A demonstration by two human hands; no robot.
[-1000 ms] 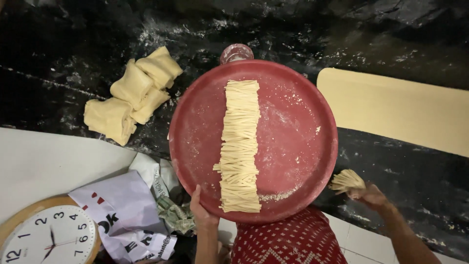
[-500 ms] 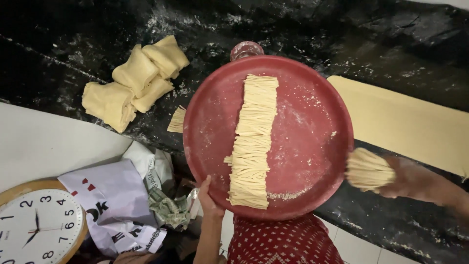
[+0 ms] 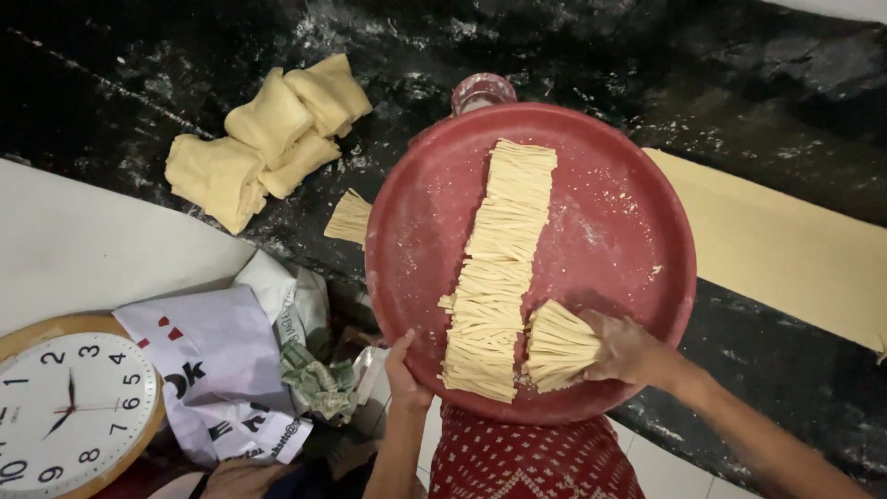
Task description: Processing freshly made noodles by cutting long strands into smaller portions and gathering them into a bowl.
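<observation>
Tray: round red tray point(image 3: 610, 194), dusted with flour, held over a dark floured counter point(image 3: 139, 83); its near edge sits above a red patterned garment point(image 3: 531, 462).
Noodle row: long band of cut pale noodles point(image 3: 499, 263) running near to far down the middle of the tray, leaning slightly right at the far end; the single strands lie crosswise, left to right.
Noodle bundle: small bunch of noodles point(image 3: 557, 346) just right of the row's near end, touching the tray, strands pointing left and slightly far, fanned toward the row.
Right hand: right hand point(image 3: 628, 349) comes in from the near right, forearm slanting down to the frame corner, palm down, fingers closed around the right end of the bundle.
Left hand: left hand point(image 3: 404, 370) rises from below, thumb over the tray's near left rim, clamped on the rim.
Dough pile: folded yellow dough sheets point(image 3: 263, 139) on the counter, far left, well apart from the tray.
Loose strands: small noodle tuft point(image 3: 351, 217) just beside the tray's left edge.
Dough sheet: flat rolled sheet point(image 3: 785, 249) to the right, partly under the tray.
Near left: wall clock point(image 3: 69, 407), printed white bag point(image 3: 217, 370), folded banknotes point(image 3: 319, 379).
</observation>
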